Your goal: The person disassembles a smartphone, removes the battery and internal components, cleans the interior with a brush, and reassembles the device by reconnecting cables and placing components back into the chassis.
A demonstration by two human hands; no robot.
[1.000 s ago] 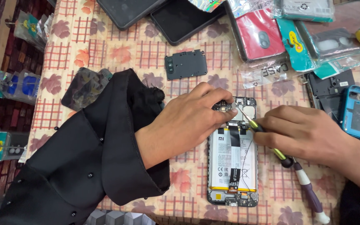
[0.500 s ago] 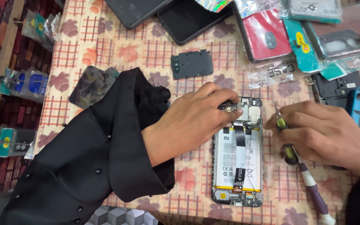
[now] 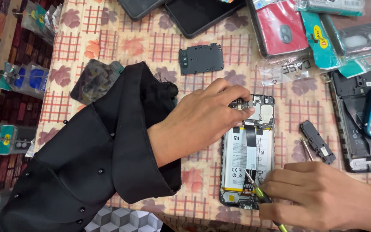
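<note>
Left hand [image 3: 202, 120] flat on opened phone [image 3: 247, 150] — right hand [image 3: 318, 197] grips screwdriver [image 3: 260, 195].

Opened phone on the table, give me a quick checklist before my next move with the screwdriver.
1. Phone lies flat, back open: ok.
2. Left hand steadies its top end, fingertips on the board there: ok.
3. Right hand grips the screwdriver: ok.
4. Tip sits at the lower end, near the battery's bottom edge: ok.
5. Tip seated in a screw: cannot tell.
6. Removed cover and small black part lie clear of the phone: ok.
</note>
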